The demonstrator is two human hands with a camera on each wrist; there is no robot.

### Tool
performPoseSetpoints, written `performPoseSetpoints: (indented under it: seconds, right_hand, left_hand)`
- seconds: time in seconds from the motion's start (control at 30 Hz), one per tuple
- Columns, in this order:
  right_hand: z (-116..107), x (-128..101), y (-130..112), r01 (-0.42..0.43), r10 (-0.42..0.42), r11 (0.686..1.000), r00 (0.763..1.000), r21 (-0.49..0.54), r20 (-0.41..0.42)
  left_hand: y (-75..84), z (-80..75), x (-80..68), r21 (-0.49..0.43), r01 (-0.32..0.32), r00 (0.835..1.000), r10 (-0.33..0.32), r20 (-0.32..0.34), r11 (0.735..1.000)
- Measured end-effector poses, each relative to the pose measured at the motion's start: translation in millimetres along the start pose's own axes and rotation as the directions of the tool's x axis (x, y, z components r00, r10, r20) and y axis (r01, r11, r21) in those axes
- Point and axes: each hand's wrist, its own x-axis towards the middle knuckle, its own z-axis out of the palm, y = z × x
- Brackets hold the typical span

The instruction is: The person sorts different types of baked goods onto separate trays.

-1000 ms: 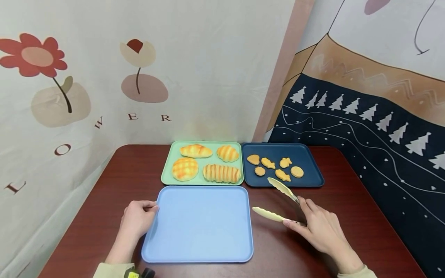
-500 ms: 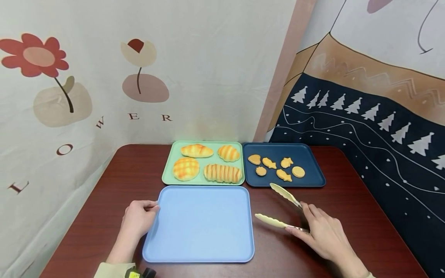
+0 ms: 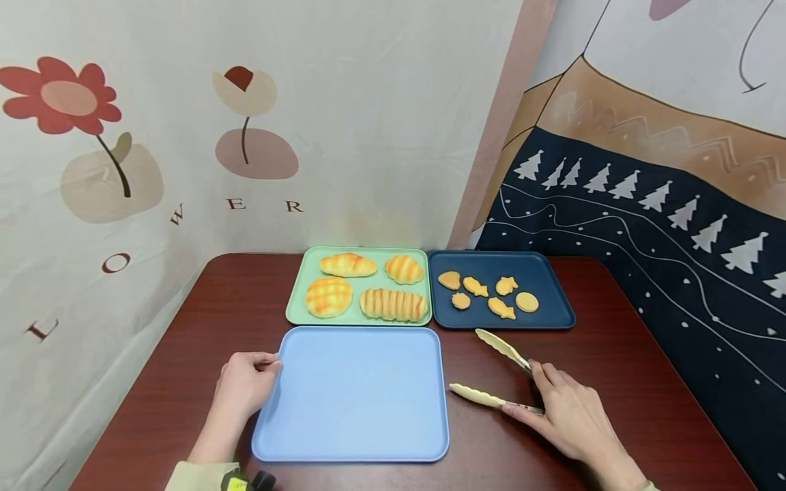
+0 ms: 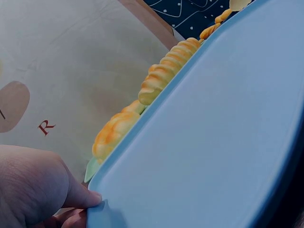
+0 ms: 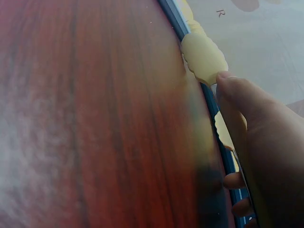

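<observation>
My left hand (image 3: 245,384) pinches the left rim of the light blue tray (image 3: 356,395), which has nothing on it; in the left wrist view the thumb (image 4: 90,197) lies over the rim. In my right hand (image 3: 571,412) is a pair of tongs (image 3: 500,344) with pale yellow scalloped tips and metal arms. The tongs stand spread wide, with nothing between their tips, right of the blue tray and just in front of the navy tray (image 3: 555,317). In the right wrist view the thumb (image 5: 240,90) lies along one arm of the tongs.
Behind the blue tray, a green tray (image 3: 297,307) bears several breads, among them a striped loaf (image 3: 393,305) and a round bun (image 3: 328,296). Several small biscuits, one round biscuit (image 3: 527,302) among them, lie on the navy tray. Printed cloth hangs behind the dark red table (image 3: 166,382).
The right hand and the tongs have drawn back slightly toward the person, away from the navy tray. The left hand keeps its hold on the blue tray's rim.
</observation>
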Motion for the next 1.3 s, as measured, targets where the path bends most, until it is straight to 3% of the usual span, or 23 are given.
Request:
performPoseSetpoints:
  seconds: [0.67, 1.07, 1.2, 1.3]
  right_hand:
    - [6.0, -1.4, -2.6, -0.019, 0.02, 0.999, 0.999, -0.032, 0.034]
    - [-0.8, 3.6, -7.7, -0.039, 0.04, 0.999, 0.999, -0.017, 0.033]
    - [-10.3, 9.9, -8.1, -0.06, 0.06, 0.998, 0.998, 0.035, 0.0]
    - [-18.1, 17.9, -9.2, -0.06, 0.063, 0.995, 0.998, 0.081, -0.03]
  left_hand:
    - [3.9, -1.0, 3.6, 0.043, -0.03, 1.0, 0.03, 0.0, 0.999]
    - [6.4, -1.1, 3.3, 0.062, -0.049, 0.997, 0.052, -0.06, 0.997]
    - [13.2, -3.9, 4.9, 0.037, -0.142, 0.979, 0.145, -0.14, 0.989]
    - [23.7, -4.6, 9.0, 0.005, -0.255, 0.943, 0.25, -0.218, 0.967]
